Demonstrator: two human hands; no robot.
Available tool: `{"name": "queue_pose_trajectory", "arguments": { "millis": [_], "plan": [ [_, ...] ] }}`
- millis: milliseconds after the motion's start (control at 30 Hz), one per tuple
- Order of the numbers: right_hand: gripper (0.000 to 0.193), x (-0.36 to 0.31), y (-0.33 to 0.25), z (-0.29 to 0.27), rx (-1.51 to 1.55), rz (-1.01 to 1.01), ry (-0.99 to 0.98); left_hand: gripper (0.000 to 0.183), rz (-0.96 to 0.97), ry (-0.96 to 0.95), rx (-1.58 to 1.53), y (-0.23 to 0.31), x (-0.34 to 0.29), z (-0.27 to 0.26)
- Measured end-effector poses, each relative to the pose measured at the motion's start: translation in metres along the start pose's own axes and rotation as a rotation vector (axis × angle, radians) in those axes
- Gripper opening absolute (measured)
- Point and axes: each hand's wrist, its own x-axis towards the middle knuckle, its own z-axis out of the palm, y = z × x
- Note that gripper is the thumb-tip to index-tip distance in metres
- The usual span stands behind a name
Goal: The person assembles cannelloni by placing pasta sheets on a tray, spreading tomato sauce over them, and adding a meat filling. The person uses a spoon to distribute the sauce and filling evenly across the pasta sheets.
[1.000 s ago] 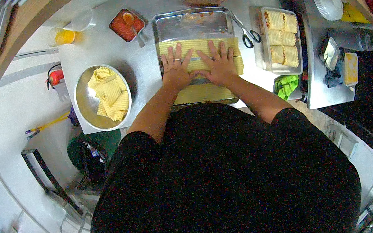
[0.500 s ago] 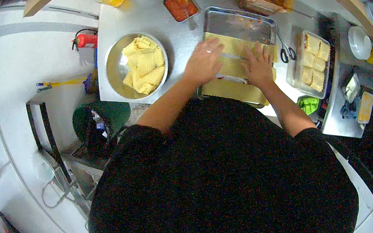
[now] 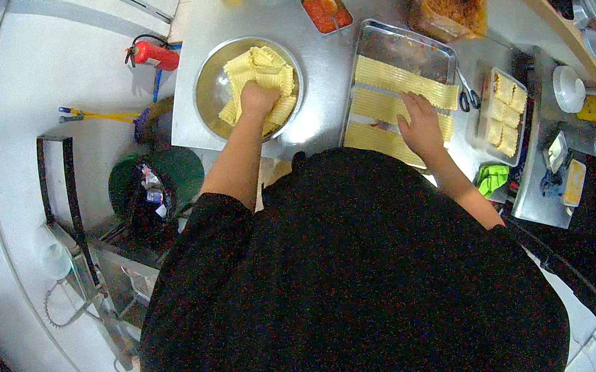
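My left hand (image 3: pixel 260 99) reaches into a round steel bowl (image 3: pixel 207 100) holding a pile of ruffled yellow lasagna sheets (image 3: pixel 267 57). Its fingers curl down and close on one of those sheets; the fingertips are hidden. Over the metal tray (image 3: pixel 441 52), my right hand (image 3: pixel 421 122) lies open, fingers stretched, touching the laid sheets. Long lasagna strips (image 3: pixel 407 81) run across the tray side by side, with the bare metal showing at its far end. My body covers the tray's near edge.
Beyond the tray are a small dish of red sauce (image 3: pixel 321 16) with a spoon and a tub of brown filling (image 3: pixel 449 3). Black scissors (image 3: pixel 468 96) lie right of the tray, beside a container of filled pasta squares (image 3: pixel 504 112). A green bin (image 3: pixel 182 175) stands at left.
My left hand has left the tray's strips and moved left into the bowl, closing on a sheet there. My right hand stays over the tray. The whole view has shifted slightly.
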Motion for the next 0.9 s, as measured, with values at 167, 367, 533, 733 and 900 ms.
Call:
{"name": "queue_pose_trajectory", "arguments": {
  "millis": [167, 367, 533, 733, 900],
  "plan": [
    [0.049, 0.026, -0.048, -0.003, 0.088, -0.042, -0.07, 0.052, -0.115, -0.176, -0.305, -0.001, -0.005, -0.025],
    [0.041, 0.074, -0.123, 0.007, 0.239, -0.087, -0.199, 0.037, 0.0, -0.063, -0.779, 0.011, -0.043, -0.092],
    [0.049, 0.124, -0.203, 0.024, 0.582, -0.002, -0.261, 0.025, 0.116, 0.002, -0.818, 0.021, -0.062, -0.131],
    [0.053, 0.161, -0.257, 0.056, 0.618, -0.147, -0.096, 0.021, 0.161, 0.074, -0.889, 0.015, -0.078, -0.157],
    [0.049, 0.173, -0.252, 0.091, 1.01, -0.112, -0.57, 0.021, 0.124, 0.132, -0.861, 0.001, -0.08, -0.166]
  ]
}}
